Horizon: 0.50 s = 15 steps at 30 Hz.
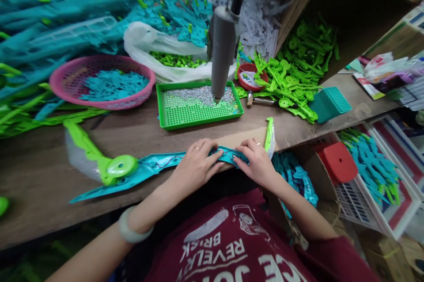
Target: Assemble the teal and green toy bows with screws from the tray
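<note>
Across a brown wooden worktop [43, 171], seen from above by the person working at it, lie heaps of moulded plastic parts. Largest are the teal piles [66, 21] of long, blade-like pieces at the far left and back, with glossy surfaces. At the far right, lime-green flat parts [294, 74] with round ends spill from an open cardboard box [357, 3]. A round pink mesh basket [102, 81] holds small teal pieces. Beside it sits a rectangular green perforated tray [198, 106] strewn with tiny silvery screws. A grey cylindrical power tool [222, 52] hangs tip-down over that tray. Behind it a clear plastic bag [149, 47] holds small green bits. A small red round dish [249, 77] stands just right of the tray, and a teal grid-topped box [329, 104] lies further right.

At the near edge lies a long teal toy blade [132, 176], shiny and pointed at its left end, with a lime-green handle [106, 162] ending in an oval ring. The left hand [195, 167] presses flat on the blade's right part, fingers spread and bent. The right hand [255, 162] rests just beside it, fingertips pinching the blade's end. A slim green strip [269, 134] lies just beyond the right hand. A pale smooth bangle [132, 229] circles the left wrist.
</note>
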Each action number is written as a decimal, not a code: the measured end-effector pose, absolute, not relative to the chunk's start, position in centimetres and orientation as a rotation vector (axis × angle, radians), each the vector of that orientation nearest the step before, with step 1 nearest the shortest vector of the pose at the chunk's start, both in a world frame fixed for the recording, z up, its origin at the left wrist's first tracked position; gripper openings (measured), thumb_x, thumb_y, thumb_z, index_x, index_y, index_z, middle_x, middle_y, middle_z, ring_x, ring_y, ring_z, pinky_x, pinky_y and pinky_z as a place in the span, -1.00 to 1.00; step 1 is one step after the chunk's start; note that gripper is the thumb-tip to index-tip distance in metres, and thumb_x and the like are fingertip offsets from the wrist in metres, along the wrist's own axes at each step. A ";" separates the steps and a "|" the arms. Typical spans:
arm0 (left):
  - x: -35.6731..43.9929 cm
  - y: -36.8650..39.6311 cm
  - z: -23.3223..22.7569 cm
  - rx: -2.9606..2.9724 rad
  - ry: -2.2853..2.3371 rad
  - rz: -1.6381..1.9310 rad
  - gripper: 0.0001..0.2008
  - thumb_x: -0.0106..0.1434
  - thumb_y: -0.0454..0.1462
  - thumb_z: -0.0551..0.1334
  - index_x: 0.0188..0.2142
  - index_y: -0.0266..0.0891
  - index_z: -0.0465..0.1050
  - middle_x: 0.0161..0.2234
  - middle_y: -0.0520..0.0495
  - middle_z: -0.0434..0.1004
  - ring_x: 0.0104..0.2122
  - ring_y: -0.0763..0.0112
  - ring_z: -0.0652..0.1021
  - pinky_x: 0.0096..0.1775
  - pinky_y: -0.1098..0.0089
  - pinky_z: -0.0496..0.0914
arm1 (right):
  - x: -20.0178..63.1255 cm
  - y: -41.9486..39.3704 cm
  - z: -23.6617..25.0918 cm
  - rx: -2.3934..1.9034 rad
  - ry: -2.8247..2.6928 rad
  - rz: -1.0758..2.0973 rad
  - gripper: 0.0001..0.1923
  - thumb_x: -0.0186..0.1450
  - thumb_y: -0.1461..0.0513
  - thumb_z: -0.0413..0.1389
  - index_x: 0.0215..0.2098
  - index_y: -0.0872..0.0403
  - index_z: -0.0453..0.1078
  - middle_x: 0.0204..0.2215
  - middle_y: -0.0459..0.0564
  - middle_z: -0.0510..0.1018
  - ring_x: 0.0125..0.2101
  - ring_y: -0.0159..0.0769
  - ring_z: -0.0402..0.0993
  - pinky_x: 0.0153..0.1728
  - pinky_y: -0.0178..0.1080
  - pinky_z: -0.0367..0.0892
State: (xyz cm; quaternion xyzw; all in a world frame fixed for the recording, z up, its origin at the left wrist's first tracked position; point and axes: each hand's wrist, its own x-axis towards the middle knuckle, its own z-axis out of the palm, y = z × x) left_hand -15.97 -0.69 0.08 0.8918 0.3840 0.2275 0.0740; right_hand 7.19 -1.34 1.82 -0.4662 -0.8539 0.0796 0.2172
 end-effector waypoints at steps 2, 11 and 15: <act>-15.9 -0.8 0.0 2.661 1.169 0.723 -0.74 0.45 -0.20 0.12 -0.09 -0.23 0.56 -0.11 -0.25 0.48 -0.09 0.08 0.47 -0.05 0.07 0.44 | 7.2 -0.9 1.4 -1.257 -2.380 0.286 -0.89 0.39 0.24 0.16 -0.15 0.11 0.49 -0.25 0.07 0.49 -0.18 -0.16 0.38 -0.14 -0.12 0.39; -15.7 -1.3 0.1 2.660 1.191 0.780 -0.81 0.42 -0.25 0.19 -0.17 -0.26 0.58 -0.12 -0.25 0.56 -0.06 0.05 0.52 -0.02 0.06 0.44 | 7.6 -1.7 1.6 -1.345 -2.343 0.322 -0.91 0.36 0.22 0.22 -0.23 0.10 0.50 -0.28 0.03 0.43 -0.19 -0.19 0.37 -0.16 -0.14 0.39; -15.4 -1.5 0.1 2.631 1.229 0.835 -0.81 0.42 -0.27 0.18 -0.20 -0.25 0.58 -0.16 -0.22 0.60 -0.10 0.08 0.56 -0.04 0.09 0.45 | 7.9 -1.7 1.4 -1.287 -2.382 0.291 -0.92 0.36 0.23 0.22 -0.23 0.09 0.51 -0.28 0.03 0.42 -0.22 -0.20 0.38 -0.21 -0.15 0.39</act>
